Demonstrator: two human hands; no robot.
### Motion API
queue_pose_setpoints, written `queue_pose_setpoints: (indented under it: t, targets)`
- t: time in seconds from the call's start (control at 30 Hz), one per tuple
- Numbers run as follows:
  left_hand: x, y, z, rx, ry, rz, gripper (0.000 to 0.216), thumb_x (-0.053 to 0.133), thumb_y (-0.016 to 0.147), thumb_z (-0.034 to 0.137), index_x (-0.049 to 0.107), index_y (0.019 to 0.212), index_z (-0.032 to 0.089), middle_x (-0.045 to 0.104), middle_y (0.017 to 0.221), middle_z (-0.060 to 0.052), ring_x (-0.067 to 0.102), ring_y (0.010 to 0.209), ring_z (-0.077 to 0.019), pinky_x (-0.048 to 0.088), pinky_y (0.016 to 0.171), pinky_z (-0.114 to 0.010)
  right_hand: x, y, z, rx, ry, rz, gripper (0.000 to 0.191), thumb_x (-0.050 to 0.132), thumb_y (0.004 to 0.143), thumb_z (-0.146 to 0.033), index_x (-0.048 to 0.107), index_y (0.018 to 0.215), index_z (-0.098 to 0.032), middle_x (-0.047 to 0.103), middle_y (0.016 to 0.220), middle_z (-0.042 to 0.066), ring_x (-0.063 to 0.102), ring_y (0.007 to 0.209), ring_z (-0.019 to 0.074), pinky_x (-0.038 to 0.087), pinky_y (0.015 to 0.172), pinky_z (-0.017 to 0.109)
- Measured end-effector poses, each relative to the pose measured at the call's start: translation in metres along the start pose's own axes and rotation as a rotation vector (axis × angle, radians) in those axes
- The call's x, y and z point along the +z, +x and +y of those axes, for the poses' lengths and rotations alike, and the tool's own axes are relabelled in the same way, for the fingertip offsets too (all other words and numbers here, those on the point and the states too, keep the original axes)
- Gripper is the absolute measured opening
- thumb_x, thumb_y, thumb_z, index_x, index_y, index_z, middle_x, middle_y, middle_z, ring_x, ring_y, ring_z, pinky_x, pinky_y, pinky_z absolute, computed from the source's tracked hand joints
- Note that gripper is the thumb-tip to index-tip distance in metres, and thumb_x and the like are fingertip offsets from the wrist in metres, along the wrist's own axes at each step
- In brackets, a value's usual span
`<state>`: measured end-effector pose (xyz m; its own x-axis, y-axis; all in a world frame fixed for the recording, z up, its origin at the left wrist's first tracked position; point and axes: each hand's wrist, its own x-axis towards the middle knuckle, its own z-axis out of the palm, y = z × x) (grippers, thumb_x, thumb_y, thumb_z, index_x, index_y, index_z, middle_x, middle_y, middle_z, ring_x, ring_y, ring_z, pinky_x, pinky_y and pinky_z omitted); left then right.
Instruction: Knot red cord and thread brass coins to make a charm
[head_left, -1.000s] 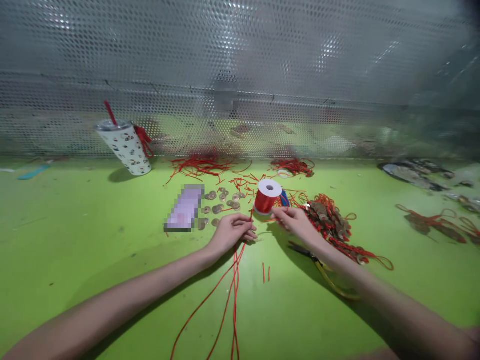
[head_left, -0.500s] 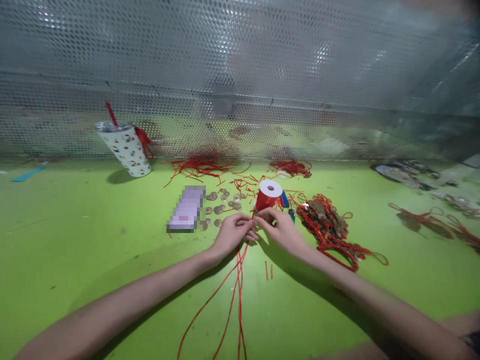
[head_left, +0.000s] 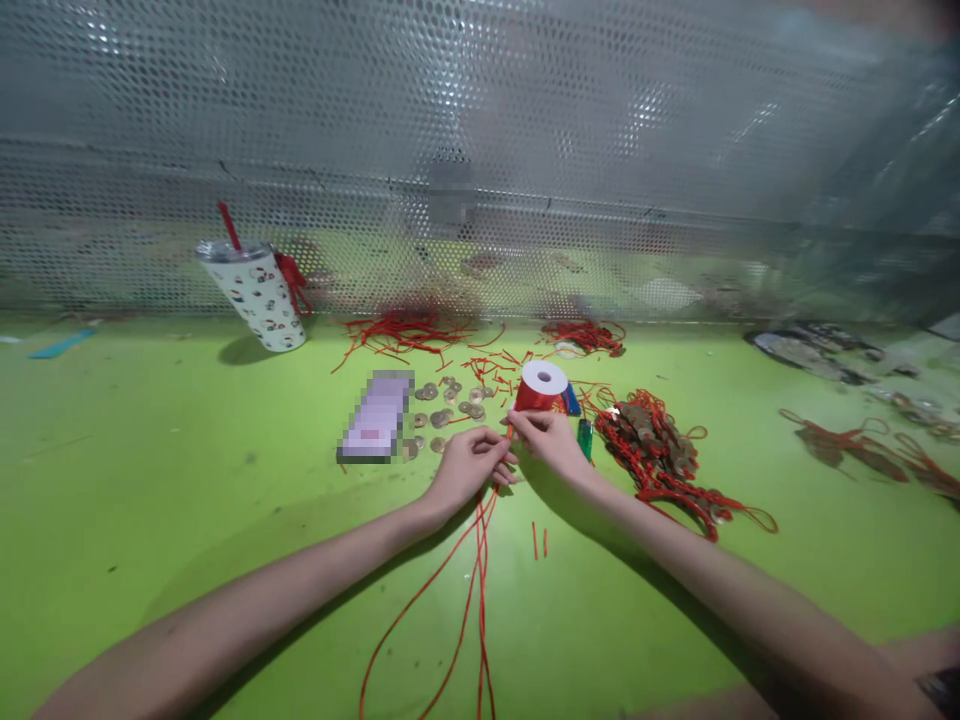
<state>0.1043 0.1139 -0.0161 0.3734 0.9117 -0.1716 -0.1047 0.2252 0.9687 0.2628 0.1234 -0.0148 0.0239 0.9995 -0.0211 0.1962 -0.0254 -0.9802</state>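
Red cords hang from between my hands and trail over the green table towards me. My left hand pinches them between thumb and fingers. Just right of it and a little higher, my right hand has its thumb and index finger closed on the upper part of the red cord. Directly behind my right hand stands a spool of red cord with a white top. Rows of round coins with holes lie beyond my left hand. A green lighter lies beside my right hand.
A pixelated phone-like slab lies left of the coins. A heap of coins strung on red cord is at the right. Further back are loose red cords, a tumbler with a straw and a perforated screen.
My right hand has shifted slightly up and forward along the cord towards the spool, uncovering more of the green lighter. My left hand stays nearly in place.
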Motion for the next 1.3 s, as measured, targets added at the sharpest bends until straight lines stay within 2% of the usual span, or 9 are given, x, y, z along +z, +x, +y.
queue_pose_setpoints:
  t: [0.17, 0.37, 0.7, 0.8, 0.93, 1.0, 1.07, 1.2, 1.3]
  targets:
    - [-0.003, 0.004, 0.002, -0.04, -0.008, -0.045, 0.018, 0.073, 0.089, 0.023, 0.06, 0.083, 0.012, 0.073, 0.074, -0.006, 0.069, 0.048, -0.0111, 0.057, 0.047, -0.019, 0.001, 0.002, 0.005, 0.123, 0.156, -0.043, 0.049, 0.074, 0.072, -0.062, 0.074, 0.082, -0.013, 0.051, 0.059, -0.002, 0.032, 0.046, 0.0076, 0.021, 0.045, 0.025]
    - [-0.002, 0.014, 0.009, -0.149, -0.013, -0.013, 0.011, 0.066, 0.092, 0.014, 0.057, 0.087, 0.012, 0.073, 0.077, -0.006, 0.068, 0.047, -0.0103, 0.057, 0.046, -0.019, 0.0, 0.001, 0.007, 0.071, 0.123, -0.012, 0.041, 0.074, 0.074, -0.055, 0.076, 0.079, -0.014, 0.047, 0.054, -0.002, 0.037, 0.051, 0.0116, 0.024, 0.048, 0.026]
    - [0.007, 0.004, 0.015, -0.084, 0.027, -0.029, 0.013, 0.068, 0.088, 0.008, 0.059, 0.097, 0.012, 0.07, 0.068, -0.002, 0.071, 0.051, -0.0141, 0.06, 0.049, -0.022, 0.005, 0.001, 0.001, 0.02, 0.084, 0.001, 0.035, 0.071, 0.076, -0.049, 0.077, 0.076, -0.014, 0.057, 0.057, 0.002, 0.048, 0.059, 0.0147, 0.031, 0.051, 0.026]
    - [0.007, 0.011, 0.019, -0.109, 0.024, -0.001, 0.007, 0.066, 0.09, 0.009, 0.06, 0.089, 0.012, 0.069, 0.066, -0.003, 0.069, 0.05, -0.0128, 0.06, 0.05, -0.022, 0.005, 0.001, 0.001, 0.023, 0.089, 0.0, 0.039, 0.073, 0.074, -0.054, 0.076, 0.076, -0.015, 0.056, 0.057, 0.002, 0.047, 0.057, 0.0142, 0.031, 0.05, 0.026]
    - [0.006, 0.019, 0.018, -0.063, 0.029, 0.038, 0.015, 0.068, 0.09, 0.01, 0.058, 0.078, 0.012, 0.065, 0.062, 0.0, 0.064, 0.045, -0.0091, 0.057, 0.048, -0.019, 0.001, 0.0, -0.002, 0.012, 0.051, -0.057, 0.049, 0.067, 0.078, -0.063, 0.071, 0.07, -0.015, 0.05, 0.053, -0.001, 0.04, 0.051, 0.0123, 0.028, 0.048, 0.027]
    - [0.006, 0.019, 0.015, -0.039, 0.037, 0.051, 0.016, 0.07, 0.089, 0.011, 0.058, 0.078, 0.012, 0.064, 0.06, 0.001, 0.063, 0.043, -0.0096, 0.056, 0.046, -0.019, -0.009, -0.008, -0.01, -0.044, -0.034, -0.133, 0.051, 0.06, 0.085, -0.064, 0.069, 0.069, -0.016, 0.054, 0.057, 0.001, 0.042, 0.052, 0.0126, 0.029, 0.049, 0.027]
    - [0.007, 0.017, 0.012, -0.019, 0.047, 0.065, 0.015, 0.068, 0.09, 0.011, 0.058, 0.079, 0.012, 0.064, 0.06, 0.001, 0.064, 0.044, -0.0104, 0.056, 0.045, -0.02, -0.028, -0.023, -0.022, -0.137, -0.223, -0.173, 0.041, 0.061, 0.088, -0.056, 0.071, 0.08, -0.018, 0.065, 0.071, 0.005, 0.054, 0.063, 0.0168, 0.038, 0.057, 0.029]
    - [0.007, 0.015, 0.007, 0.003, 0.064, 0.085, 0.014, 0.065, 0.092, 0.01, 0.056, 0.082, 0.012, 0.065, 0.063, 0.0, 0.066, 0.047, -0.0111, 0.058, 0.047, -0.021, -0.092, -0.07, -0.041, -0.157, -0.607, -0.312, 0.028, 0.057, 0.094, -0.046, 0.07, 0.092, -0.021, 0.072, 0.091, 0.008, 0.064, 0.077, 0.0217, 0.047, 0.07, 0.033]
    - [0.007, 0.015, 0.003, 0.02, 0.078, 0.09, 0.016, 0.067, 0.091, 0.012, 0.055, 0.081, 0.012, 0.066, 0.064, -0.001, 0.066, 0.047, -0.0114, 0.058, 0.046, -0.021, -0.14, -0.108, -0.032, -0.179, -0.841, -0.243, 0.026, 0.061, 0.09, -0.046, 0.067, 0.093, -0.021, 0.07, 0.091, 0.011, 0.065, 0.078, 0.0246, 0.051, 0.072, 0.036]
